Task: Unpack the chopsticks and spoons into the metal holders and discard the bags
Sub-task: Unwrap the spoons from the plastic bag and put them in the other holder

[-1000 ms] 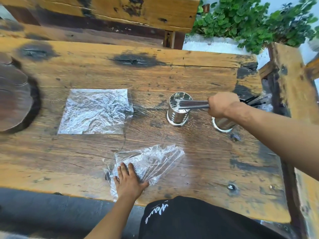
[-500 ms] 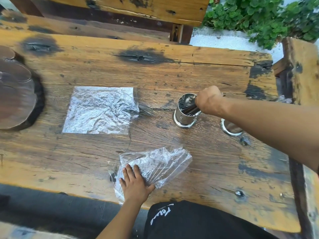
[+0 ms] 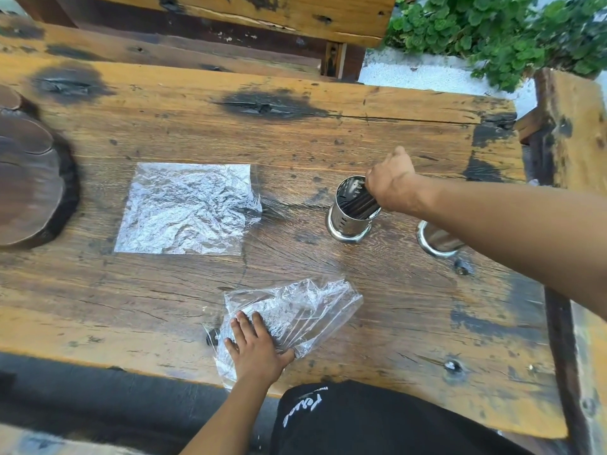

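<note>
A perforated metal holder (image 3: 348,218) stands upright right of the table's middle. My right hand (image 3: 391,183) is over its rim, gripping a bundle of dark chopsticks (image 3: 359,203) whose lower ends sit inside the holder. A second metal holder (image 3: 437,243) stands further right, mostly hidden under my right forearm. My left hand (image 3: 254,348) lies flat, fingers spread, on a crumpled clear plastic bag (image 3: 295,313) near the table's front edge. Another flattened clear bag (image 3: 187,208) lies left of the holders. No spoons are visible.
The wooden table (image 3: 295,133) has dark burn marks and bolt heads. A dark round wooden slab (image 3: 26,178) sits at the left edge. A wooden bench (image 3: 230,14) runs behind the table, with green plants (image 3: 492,31) at the back right.
My right hand has swung the chopstick bundle from lying level over the holder to pointing down into it. My left hand has stayed flat on the near bag.
</note>
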### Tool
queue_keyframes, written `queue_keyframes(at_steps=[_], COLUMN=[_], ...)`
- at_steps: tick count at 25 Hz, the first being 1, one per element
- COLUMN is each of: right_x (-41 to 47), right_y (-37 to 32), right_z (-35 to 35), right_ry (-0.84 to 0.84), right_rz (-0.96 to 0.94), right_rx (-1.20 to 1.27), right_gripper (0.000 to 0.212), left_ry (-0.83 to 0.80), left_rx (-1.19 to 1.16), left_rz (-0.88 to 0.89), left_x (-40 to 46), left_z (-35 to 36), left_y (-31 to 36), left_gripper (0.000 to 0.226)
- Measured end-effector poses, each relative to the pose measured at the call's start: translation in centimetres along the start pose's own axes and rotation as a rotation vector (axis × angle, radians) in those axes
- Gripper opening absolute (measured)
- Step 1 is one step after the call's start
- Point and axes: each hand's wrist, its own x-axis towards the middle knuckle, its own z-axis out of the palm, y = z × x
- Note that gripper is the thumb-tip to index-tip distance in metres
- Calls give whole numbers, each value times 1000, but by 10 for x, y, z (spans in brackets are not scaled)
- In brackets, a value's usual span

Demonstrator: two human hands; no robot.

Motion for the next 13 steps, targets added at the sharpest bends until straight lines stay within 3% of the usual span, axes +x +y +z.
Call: queue_keyframes(at_steps=[5,7,10,13], right_x=[-22,-32,-55,-85], right_y=[11,9,-9,-51], right_z=[-3,-3,0,16], right_ry=[25,85,384,656], right_rz=[2,-30,-97,-225], right_rx=[126,174,324,511], right_gripper=[63,67,57,33], left_ry=[3,3,25,43], left_rx=[0,12,22,37], left_rz=[3,2,-13,-8], left_x=[-1,-3,-5,-9], left_z=[-1,-3,-6,-8], left_y=[0,1,3,8], left_gripper=[130,130,129,128])
